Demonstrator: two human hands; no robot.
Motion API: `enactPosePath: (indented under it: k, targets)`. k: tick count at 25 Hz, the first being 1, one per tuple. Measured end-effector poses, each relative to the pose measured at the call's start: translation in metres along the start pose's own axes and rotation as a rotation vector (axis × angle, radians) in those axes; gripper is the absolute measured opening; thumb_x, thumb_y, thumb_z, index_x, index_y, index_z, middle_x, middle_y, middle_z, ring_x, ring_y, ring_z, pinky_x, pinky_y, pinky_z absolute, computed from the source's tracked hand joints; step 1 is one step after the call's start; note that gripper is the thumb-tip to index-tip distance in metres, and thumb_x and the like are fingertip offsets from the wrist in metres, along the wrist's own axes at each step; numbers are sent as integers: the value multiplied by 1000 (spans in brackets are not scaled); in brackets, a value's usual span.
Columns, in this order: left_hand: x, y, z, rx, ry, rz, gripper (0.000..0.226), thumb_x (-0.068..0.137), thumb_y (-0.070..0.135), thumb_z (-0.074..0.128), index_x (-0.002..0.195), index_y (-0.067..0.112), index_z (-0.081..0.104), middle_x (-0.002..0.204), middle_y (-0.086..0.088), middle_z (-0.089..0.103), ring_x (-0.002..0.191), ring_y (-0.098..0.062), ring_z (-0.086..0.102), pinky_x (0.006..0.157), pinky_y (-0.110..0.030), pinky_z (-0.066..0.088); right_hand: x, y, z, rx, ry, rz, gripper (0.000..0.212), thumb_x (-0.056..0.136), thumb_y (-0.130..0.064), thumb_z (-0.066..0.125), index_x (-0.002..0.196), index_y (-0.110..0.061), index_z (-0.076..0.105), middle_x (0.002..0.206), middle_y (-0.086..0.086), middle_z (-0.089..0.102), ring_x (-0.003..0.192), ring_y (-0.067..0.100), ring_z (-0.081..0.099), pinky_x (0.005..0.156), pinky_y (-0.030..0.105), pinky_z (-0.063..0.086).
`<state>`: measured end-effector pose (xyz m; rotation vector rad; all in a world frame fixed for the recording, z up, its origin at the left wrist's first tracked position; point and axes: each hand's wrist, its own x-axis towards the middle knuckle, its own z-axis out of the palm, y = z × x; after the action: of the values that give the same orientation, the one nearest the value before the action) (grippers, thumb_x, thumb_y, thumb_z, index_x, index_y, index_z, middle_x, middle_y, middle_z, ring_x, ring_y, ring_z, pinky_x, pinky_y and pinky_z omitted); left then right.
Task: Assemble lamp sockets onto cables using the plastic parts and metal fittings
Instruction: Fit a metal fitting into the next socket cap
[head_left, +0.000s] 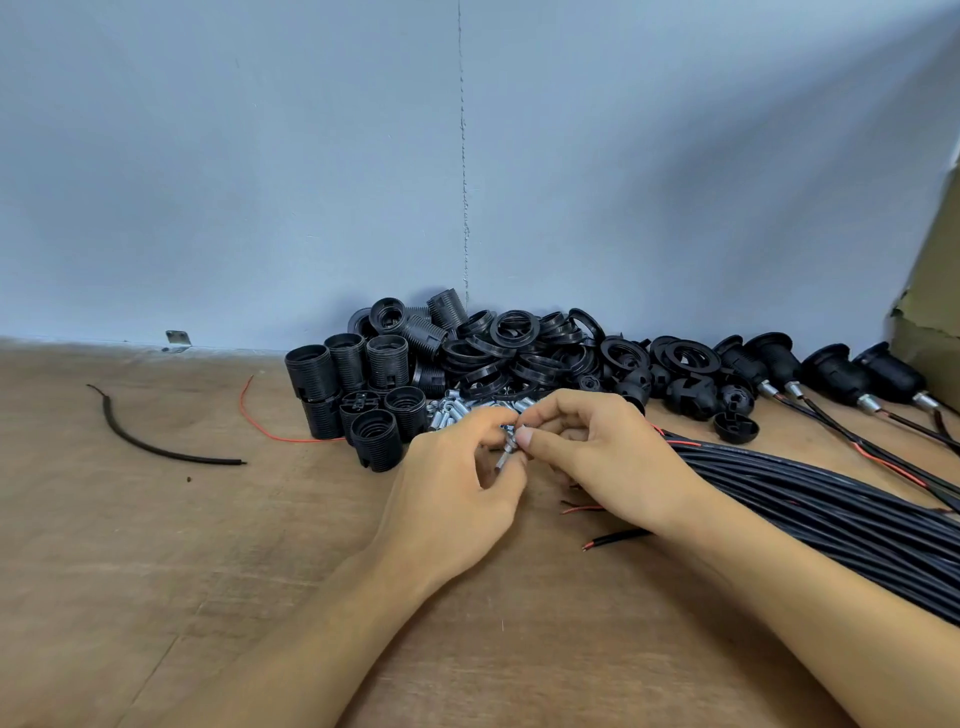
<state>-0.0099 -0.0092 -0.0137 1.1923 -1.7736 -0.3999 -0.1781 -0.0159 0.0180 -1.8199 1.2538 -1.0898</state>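
My left hand (457, 483) and my right hand (597, 452) meet above the wooden table (208, 545), and both pinch a small metal fitting (506, 452) between fingertips. Right behind the hands lies a pile of metal fittings (467, 408). Black threaded socket bodies (363, 384) stand to the left of that pile. Black rings (519, 343) and domed caps (691, 395) are heaped against the wall. A thick bundle of black cables (831, 504) runs under my right forearm to the right edge. One cable end (615, 538) with red wire lies below my right hand.
Several assembled sockets on cables (831, 374) lie at the back right beside a cardboard box (930, 322). A loose black cable piece (145, 441) and a thin red wire (260, 415) lie on the left. A grey wall (467, 156) closes off the back.
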Motion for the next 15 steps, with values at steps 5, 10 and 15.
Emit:
enactPosePath:
  k: [5,10,15]
  targets:
    - [5,9,3,-235,53,-202,15,85,17,79,89,30,74,76,19,75,65,1,63,61,-9,44,8,-4,-17,-228,179,-37,19,97,-33,60,84,-25,71,67,-10,69,59,1,57,62,14,45]
    - [3,18,3,-480,-60,-360,23,82,23,78,101,32,69,76,1,76,65,-11,61,69,-33,50,13,15,-44,-686,374,213,38,87,-42,70,118,-21,65,115,5,56,110,27,55,99,45,45]
    - [4,22,4,-631,-89,-423,18,86,11,72,104,17,74,85,1,78,65,-11,63,58,-24,47,12,24,-45,-661,354,279,42,85,-50,70,112,-18,63,107,6,60,99,25,57,85,37,48]
